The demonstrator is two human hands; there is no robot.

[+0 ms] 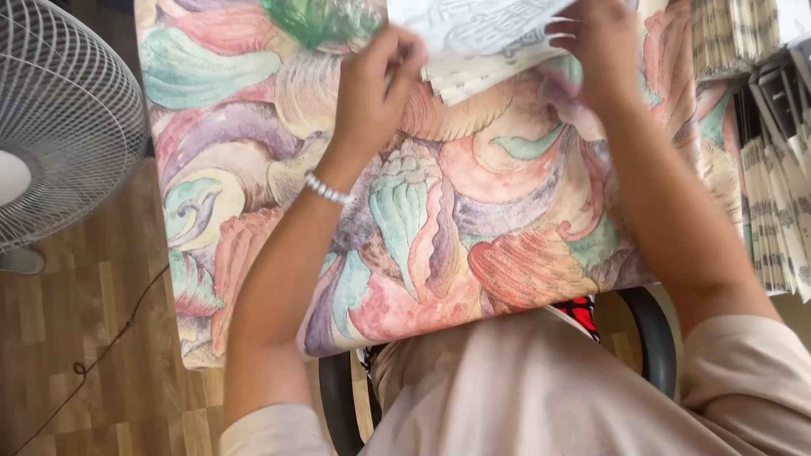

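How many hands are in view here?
2. The left hand and right hand both grip the paper sheet at the top, over the patterned table. No others show.

a: light is bright, even, diffuse, daylight-like. no hard shadows on the patterned table cover (pixel 473 211); only a soft shade under its near edge, above the chair.

b: glare?

a: none strong. the white fan (pixel 59 127) reads pale, slightly washed. the wood floor (pixel 93 338) is dimmer than the tabletop.

b: sharpness?

a: centre of the cover is fairly crisp. motion blur on the left hand (pixel 372 93), the right hand (pixel 596 51) and the printed paper sheet (pixel 481 34) at the top edge. the stacked papers (pixel 773 194) at right are smeared and lean outward, wide-angle distortion.
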